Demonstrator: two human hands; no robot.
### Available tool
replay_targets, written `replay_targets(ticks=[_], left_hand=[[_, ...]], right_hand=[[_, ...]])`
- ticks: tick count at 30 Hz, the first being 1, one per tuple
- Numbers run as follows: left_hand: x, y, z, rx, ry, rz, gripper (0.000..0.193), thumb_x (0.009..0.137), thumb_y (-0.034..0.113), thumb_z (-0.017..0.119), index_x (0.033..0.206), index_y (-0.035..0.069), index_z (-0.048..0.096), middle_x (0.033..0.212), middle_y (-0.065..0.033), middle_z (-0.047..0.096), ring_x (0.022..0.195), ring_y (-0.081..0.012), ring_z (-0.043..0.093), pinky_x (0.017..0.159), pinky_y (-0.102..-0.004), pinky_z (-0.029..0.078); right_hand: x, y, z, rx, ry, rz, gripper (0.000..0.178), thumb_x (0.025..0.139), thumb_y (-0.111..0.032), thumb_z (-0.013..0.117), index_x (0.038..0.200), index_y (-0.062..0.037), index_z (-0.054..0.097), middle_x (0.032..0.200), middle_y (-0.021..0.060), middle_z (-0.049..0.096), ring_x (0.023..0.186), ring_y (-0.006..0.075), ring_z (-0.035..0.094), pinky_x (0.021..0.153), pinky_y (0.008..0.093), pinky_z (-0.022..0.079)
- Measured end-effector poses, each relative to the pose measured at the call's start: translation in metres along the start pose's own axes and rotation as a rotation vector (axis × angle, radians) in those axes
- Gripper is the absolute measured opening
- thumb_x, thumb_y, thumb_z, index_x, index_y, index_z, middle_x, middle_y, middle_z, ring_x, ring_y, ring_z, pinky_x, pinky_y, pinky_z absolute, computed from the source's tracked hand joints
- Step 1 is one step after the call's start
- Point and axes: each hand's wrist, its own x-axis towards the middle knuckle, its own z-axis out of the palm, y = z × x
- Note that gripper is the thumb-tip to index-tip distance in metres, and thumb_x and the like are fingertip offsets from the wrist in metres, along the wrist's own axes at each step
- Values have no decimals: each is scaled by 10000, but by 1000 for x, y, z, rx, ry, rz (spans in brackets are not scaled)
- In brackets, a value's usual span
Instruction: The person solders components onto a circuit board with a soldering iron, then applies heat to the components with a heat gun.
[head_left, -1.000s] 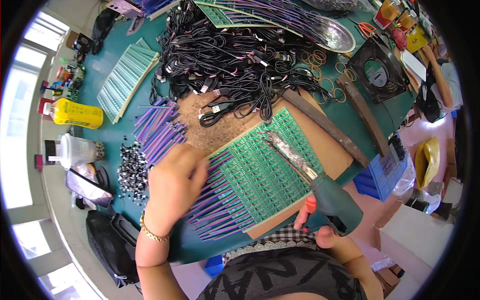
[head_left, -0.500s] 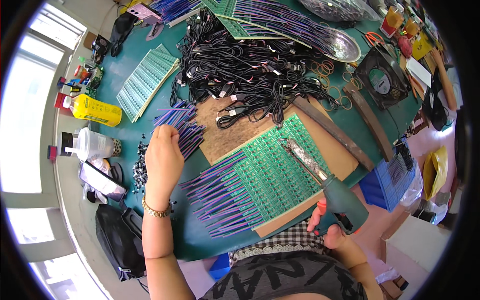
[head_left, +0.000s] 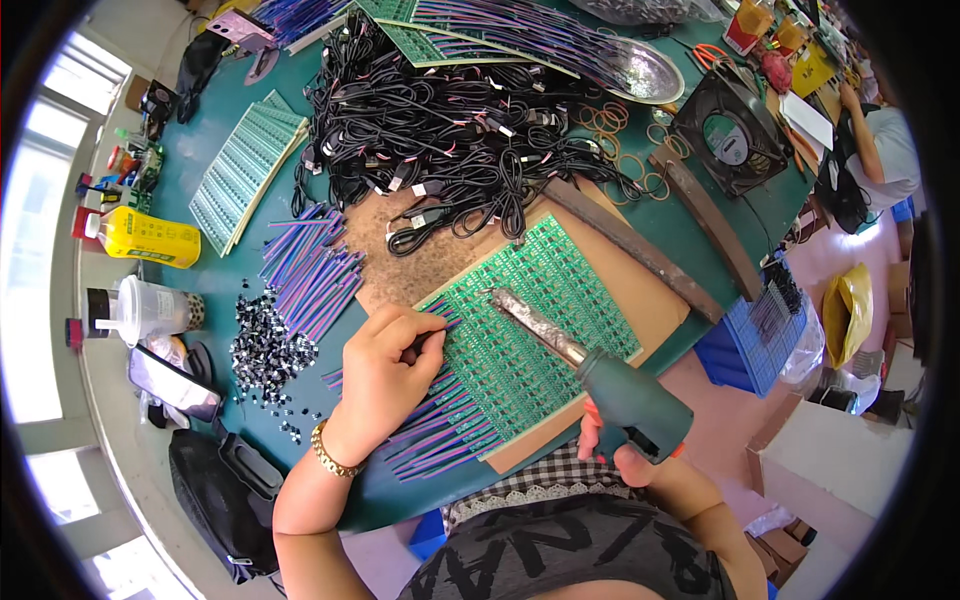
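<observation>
My left hand (head_left: 388, 368) is closed in a pinch on a thin purple-and-blue wire (head_left: 449, 322) at the left edge of a green circuit board panel (head_left: 570, 300). Several similar wires (head_left: 445, 435) stick out from the panel's left side below that hand. In my right hand (head_left: 622, 460) is a dark green soldering gun (head_left: 635, 402) with an orange trigger. Its metal barrel slants up and left over the panel, the tip a little right of the left fingertips. Whether the tip touches the board I cannot tell. Loose wires (head_left: 310, 270) lie in a pile beyond my left hand.
Small black parts (head_left: 268, 345) lie heaped left of the wires. Bundled black cables (head_left: 430, 130) cover the back. Pale green boards (head_left: 245, 170) are stacked at the left. Two metal bars (head_left: 635, 245) and a black fan (head_left: 728, 140) are at the right. A person (head_left: 880, 150) sits further right.
My left hand has moved from the loose wire pile down and right to the panel's left edge, with a wire. The view has shifted; the soldering gun's tip is now nearer the panel's left side.
</observation>
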Motion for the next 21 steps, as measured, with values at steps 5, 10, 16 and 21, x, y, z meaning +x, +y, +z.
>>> replay_targets(ticks=[5, 10, 16, 21], left_hand=[[1, -6, 4, 4, 45, 11, 107, 775, -40, 700, 865, 18, 691, 803, -29, 606, 593, -45, 549, 518, -178, 437], [-2, -6, 6, -21, 28, -28, 110, 767, -45, 704, 858, 17, 690, 793, -23, 596, 598, -37, 549, 518, -169, 439], [0, -7, 4, -25, 17, -20, 99, 765, -41, 704, 845, 16, 692, 788, -24, 596, 583, -32, 542, 500, -163, 429], [0, -9, 5, -38, 27, -14, 98, 763, -41, 701, 842, 17, 694, 784, -22, 598, 580, -29, 537, 496, -163, 426]], right_hand=[[-5, 8, -2, -206, -49, -5, 591, 776, -322, 632, 1217, 35, 465, 814, 77, 594, 652, 130, 575, 558, 248, 464], [-8, 1, 2, -248, -17, 90, 357, 625, -70, 685, 979, -56, 637, 813, 40, 658, 738, 200, 647, 679, 302, 512], [-5, -5, 1, -315, -110, 130, 442, 683, -129, 696, 1111, -68, 604, 869, 45, 670, 768, 167, 658, 683, 326, 523], [-12, 2, -1, -2, -53, 235, 414, 924, -319, 529, 1277, -103, 527, 974, 59, 672, 813, 175, 667, 699, 359, 537]])
